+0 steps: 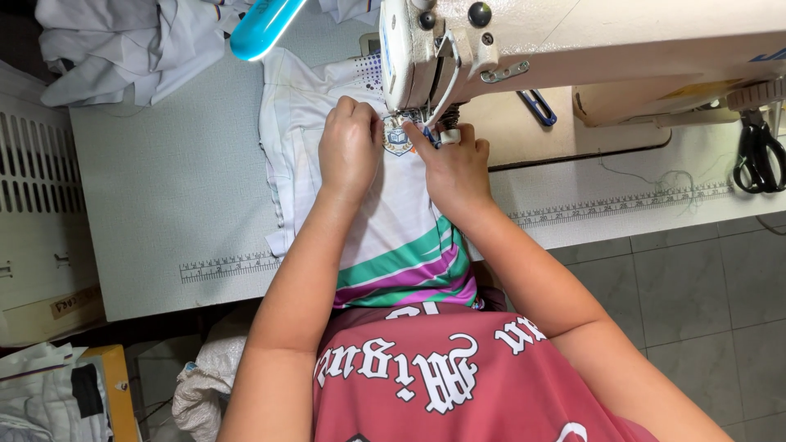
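A white garment (393, 221) with green and purple stripes lies on the sewing table (164, 196) under the head of a cream sewing machine (573, 41). A small round badge patch (398, 139) sits on the cloth by the needle. My left hand (350, 147) presses flat on the garment just left of the patch. My right hand (454, 168) rests on the cloth to the patch's right, with its forefinger on the patch's edge and a small blue-tipped tool pinched in its fingers.
Black scissors (760, 155) hang at the right. Blue snips (536, 106) lie on the machine bed. A pile of white garments (131, 45) sits at the back left, a turquoise lamp (262, 29) above. Rulers are printed along the table's front edge (229, 266).
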